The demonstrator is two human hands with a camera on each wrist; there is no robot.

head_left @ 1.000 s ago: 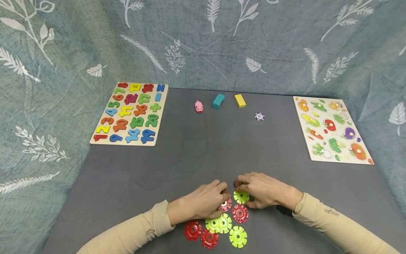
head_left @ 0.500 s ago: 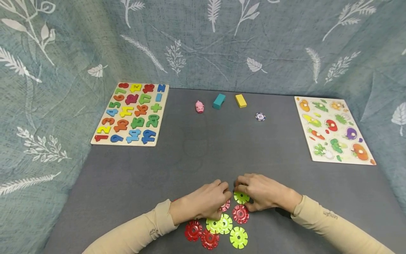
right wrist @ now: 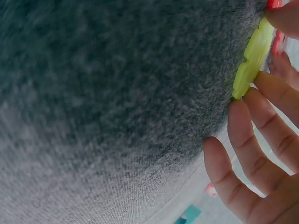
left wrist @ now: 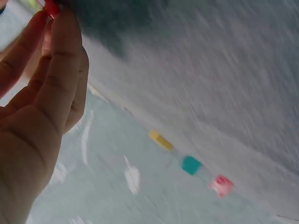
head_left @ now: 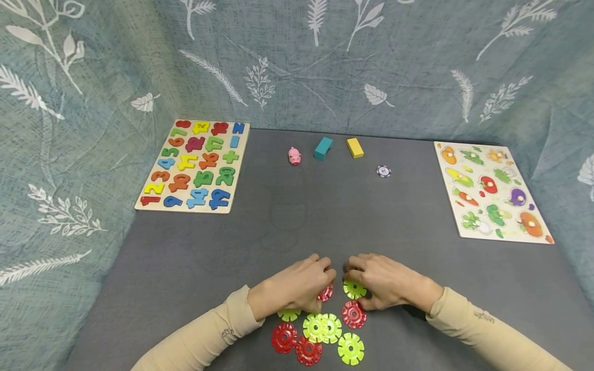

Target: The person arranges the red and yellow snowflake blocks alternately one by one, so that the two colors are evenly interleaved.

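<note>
My left hand (head_left: 297, 286) pinches a red notched plastic disc (head_left: 326, 292), partly covered by the fingers in the head view; its red edge also shows between fingertips at the top of the left wrist view. My right hand (head_left: 387, 281) holds a yellow-green notched disc (head_left: 355, 289) by its edges, thumb on one side and fingertips on the other, low over the grey table. Just below it lies another red disc (head_left: 354, 314), close to the right thumb. Two overlapping yellow-green discs (head_left: 322, 328) lie nearer me, and another (head_left: 289, 314) is half hidden under the left hand.
Two more red discs (head_left: 308, 351) and a yellow-green disc (head_left: 351, 349) lie at the front. Farther back are a number board (head_left: 229, 208), a pink pig (head_left: 294, 156), teal block (head_left: 323, 148), yellow block (head_left: 355, 148), poker chip (head_left: 383, 171) and vegetable board (head_left: 517, 238).
My left hand has shifted slightly away from me with the red disc, uncovering a yellow-green disc beneath the wrist. My right hand keeps its hold, nearly still.
</note>
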